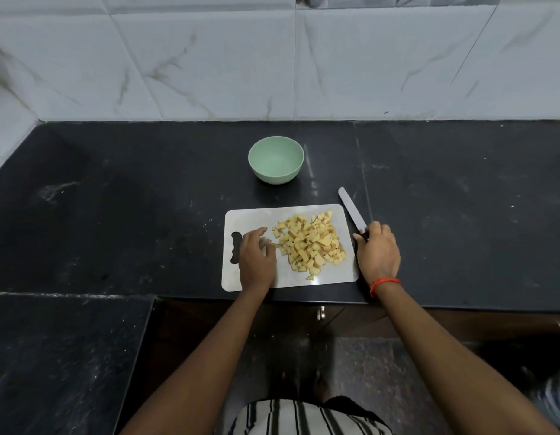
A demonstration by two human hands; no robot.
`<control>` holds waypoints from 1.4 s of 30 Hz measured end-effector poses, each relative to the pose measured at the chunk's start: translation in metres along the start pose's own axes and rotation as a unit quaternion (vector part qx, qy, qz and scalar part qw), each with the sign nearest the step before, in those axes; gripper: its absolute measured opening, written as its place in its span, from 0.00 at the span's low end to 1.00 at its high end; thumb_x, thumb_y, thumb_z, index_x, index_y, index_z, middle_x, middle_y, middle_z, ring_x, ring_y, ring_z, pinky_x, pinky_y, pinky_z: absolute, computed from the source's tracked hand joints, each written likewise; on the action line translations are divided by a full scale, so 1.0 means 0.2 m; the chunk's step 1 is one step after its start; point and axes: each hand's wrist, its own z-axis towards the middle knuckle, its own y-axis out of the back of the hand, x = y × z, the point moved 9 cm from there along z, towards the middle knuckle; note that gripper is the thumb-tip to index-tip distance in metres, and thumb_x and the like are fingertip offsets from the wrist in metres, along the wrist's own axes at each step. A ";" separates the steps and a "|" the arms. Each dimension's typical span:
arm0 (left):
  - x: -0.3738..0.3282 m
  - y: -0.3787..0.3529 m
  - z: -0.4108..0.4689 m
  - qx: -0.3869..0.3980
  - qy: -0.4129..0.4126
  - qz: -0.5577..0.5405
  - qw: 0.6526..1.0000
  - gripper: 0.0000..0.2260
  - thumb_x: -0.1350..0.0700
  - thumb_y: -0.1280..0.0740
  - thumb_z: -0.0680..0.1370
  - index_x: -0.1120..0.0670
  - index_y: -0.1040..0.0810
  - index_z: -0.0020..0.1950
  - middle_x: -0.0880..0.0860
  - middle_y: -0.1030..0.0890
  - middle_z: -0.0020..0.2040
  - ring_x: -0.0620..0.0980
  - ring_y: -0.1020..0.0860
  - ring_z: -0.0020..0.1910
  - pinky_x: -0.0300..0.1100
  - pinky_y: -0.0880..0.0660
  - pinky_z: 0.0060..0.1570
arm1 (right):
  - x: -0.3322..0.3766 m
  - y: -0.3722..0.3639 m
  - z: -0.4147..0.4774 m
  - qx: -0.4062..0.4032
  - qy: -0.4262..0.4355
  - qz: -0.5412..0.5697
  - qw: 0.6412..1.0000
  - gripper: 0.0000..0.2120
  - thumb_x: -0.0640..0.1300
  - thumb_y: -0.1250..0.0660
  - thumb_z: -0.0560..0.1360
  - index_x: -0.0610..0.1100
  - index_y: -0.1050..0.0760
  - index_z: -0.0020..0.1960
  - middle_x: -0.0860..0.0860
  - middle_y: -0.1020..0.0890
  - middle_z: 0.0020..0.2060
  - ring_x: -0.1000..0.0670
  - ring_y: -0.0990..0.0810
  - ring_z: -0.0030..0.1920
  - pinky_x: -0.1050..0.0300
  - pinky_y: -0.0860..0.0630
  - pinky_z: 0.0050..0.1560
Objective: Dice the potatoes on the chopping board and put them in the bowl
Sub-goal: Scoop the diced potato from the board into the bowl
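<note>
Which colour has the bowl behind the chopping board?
The bowl is pale mint green, seen best in the head view.

Potatoes (310, 243): diced, piled on chopping board (256, 218)
Bowl (276, 160): 12 o'clock from board
Knife (351, 208): gripped by right hand (377, 252), 3 o'clock

This is a home kitchen. A black stone tabletop (115, 199) runs along a wall of white, marble-veined tiles (209, 58) at 12 o'clock and turns a corner at 9 o'clock. On it lie a pale chopping board (256, 218) heaped with diced potatoes (310, 241), a mint-green bowl (274, 177) at the board's 12 o'clock, and a knife (351, 208) at its 2 o'clock. Dark cabinet fronts (291, 315) with a metal handle (321, 313) sit under the tabletop's edge at 6 o'clock.
</note>
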 end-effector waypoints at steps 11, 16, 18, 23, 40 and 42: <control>-0.04 -0.12 -0.04 -0.025 -0.001 -0.083 0.996 0.15 0.57 0.36 0.83 0.55 0.23 0.71 0.49 0.22 0.68 0.43 0.25 0.66 0.39 0.27 0.66 | 0.21 0.00 0.02 0.072 0.063 0.310 0.946 0.17 0.51 0.38 0.82 0.44 0.26 0.67 0.53 0.25 0.62 0.56 0.26 0.61 0.60 0.28 0.61; -0.09 -0.24 0.01 -0.018 0.018 -0.061 0.998 0.16 0.55 0.35 0.83 0.53 0.24 0.71 0.50 0.23 0.69 0.46 0.27 0.68 0.43 0.30 0.69 | 0.30 -0.20 0.02 0.153 0.065 0.327 0.930 0.21 0.53 0.38 0.82 0.46 0.30 0.72 0.51 0.27 0.68 0.55 0.28 0.67 0.55 0.30 0.68; -0.09 -0.26 0.03 -0.024 0.032 -0.066 0.997 0.17 0.53 0.34 0.82 0.53 0.24 0.71 0.50 0.23 0.69 0.47 0.27 0.69 0.45 0.31 0.71 | 0.33 -0.22 0.01 0.148 0.072 0.326 0.931 0.21 0.51 0.38 0.83 0.44 0.31 0.72 0.50 0.26 0.68 0.54 0.29 0.67 0.57 0.33 0.69; -0.12 -0.30 0.04 -0.021 0.046 -0.077 0.996 0.17 0.50 0.33 0.82 0.53 0.22 0.70 0.49 0.22 0.67 0.46 0.26 0.67 0.46 0.30 0.70 | 0.34 -0.22 -0.02 0.104 0.077 0.350 0.928 0.18 0.51 0.39 0.81 0.43 0.27 0.67 0.54 0.24 0.61 0.53 0.27 0.64 0.56 0.31 0.67; -0.19 -0.41 0.07 -0.013 0.143 -0.216 0.966 0.03 0.52 0.28 0.80 0.47 0.15 0.52 0.42 0.15 0.48 0.41 0.17 0.50 0.36 0.20 0.53 | 0.43 -0.34 -0.04 0.145 -0.106 0.559 0.810 0.10 0.44 0.39 0.83 0.46 0.19 0.54 0.49 0.16 0.51 0.49 0.18 0.55 0.45 0.22 0.61; -0.18 -0.41 0.07 -0.026 0.176 -0.231 0.957 0.06 0.50 0.29 0.80 0.49 0.14 0.51 0.45 0.14 0.47 0.41 0.16 0.49 0.42 0.18 0.54 | 0.47 -0.34 -0.06 0.147 -0.112 0.559 0.809 0.11 0.44 0.40 0.83 0.46 0.19 0.55 0.49 0.15 0.51 0.49 0.18 0.55 0.45 0.21 0.60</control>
